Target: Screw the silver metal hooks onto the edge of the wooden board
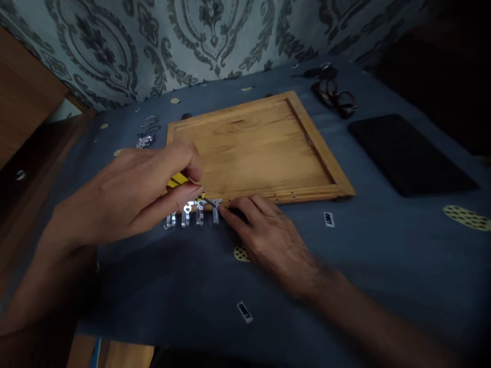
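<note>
A framed wooden panel (249,148) lies on a blue patterned cloth. Several silver metal hooks (200,214) line its near edge toward the left. My left hand (134,189) is closed round a yellow and black screwdriver (177,180), whose shaft slants down to the rightmost hook (216,213). Beside that hook, the fingertips of my right hand (268,240) press together at the panel's edge. Whether they pinch a small part is too small to tell. Small dark holes show in the edge to the right of my right hand.
More metal hooks (147,134) lie in a pile behind my left hand. At the right are eyeglasses (337,99) and a flat black object (410,153). Patterned fabric (215,36) rises behind the panel. Wooden furniture (30,87) stands at the far left.
</note>
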`<state>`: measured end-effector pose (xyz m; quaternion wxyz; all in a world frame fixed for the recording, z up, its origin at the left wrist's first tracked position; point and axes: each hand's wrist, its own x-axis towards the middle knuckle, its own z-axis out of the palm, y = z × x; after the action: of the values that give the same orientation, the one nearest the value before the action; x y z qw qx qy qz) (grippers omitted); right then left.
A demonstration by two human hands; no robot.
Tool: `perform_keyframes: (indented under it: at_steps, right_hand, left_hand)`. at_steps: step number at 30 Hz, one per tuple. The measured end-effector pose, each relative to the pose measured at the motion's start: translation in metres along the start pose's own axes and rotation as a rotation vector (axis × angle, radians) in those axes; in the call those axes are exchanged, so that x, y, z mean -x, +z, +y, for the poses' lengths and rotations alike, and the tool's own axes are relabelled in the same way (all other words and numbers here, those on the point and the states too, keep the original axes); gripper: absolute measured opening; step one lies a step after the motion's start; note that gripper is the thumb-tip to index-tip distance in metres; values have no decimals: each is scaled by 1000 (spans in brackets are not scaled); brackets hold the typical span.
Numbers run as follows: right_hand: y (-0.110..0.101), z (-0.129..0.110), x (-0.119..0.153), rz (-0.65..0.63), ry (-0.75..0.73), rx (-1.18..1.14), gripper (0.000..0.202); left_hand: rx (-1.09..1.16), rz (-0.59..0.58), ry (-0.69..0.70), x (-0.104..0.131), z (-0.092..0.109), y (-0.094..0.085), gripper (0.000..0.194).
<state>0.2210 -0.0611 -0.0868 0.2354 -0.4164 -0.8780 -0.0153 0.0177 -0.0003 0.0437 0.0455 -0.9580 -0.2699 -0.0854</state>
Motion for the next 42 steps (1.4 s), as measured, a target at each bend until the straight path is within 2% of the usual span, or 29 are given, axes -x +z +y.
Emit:
perform_keyframes:
  at_steps: [5, 10, 16, 23, 28, 34, 37, 42]
  right_hand:
    - [0, 1, 0, 0, -8, -5, 32]
    - [-1, 1, 0, -7, -2, -12, 32]
    - [-1, -1, 0, -15, 13, 8, 32]
    - [0, 0, 0, -4, -4, 6, 30]
    - [-2, 0, 0, -25, -2, -16, 30]
    - [-3, -1, -1, -34, 11, -29, 29]
    - [-2, -1, -1, -23, 9, -23, 29]
    - [-3, -1, 0, -34, 1, -14, 30]
  left_hand:
    - [42, 187, -196, 8, 7, 12, 33]
    - [58, 261, -240, 13, 12, 23, 23]
    - [2, 193, -137, 8, 10, 19, 20]
    - [59, 36, 23, 2, 2, 5, 15]
    - [47, 63, -13, 7, 1, 6, 19]
    - [28, 75, -86, 9, 10, 9, 30]
    - [5, 97, -107, 8, 12, 9, 29]
    - [22, 20, -38, 6, 4, 5, 21]
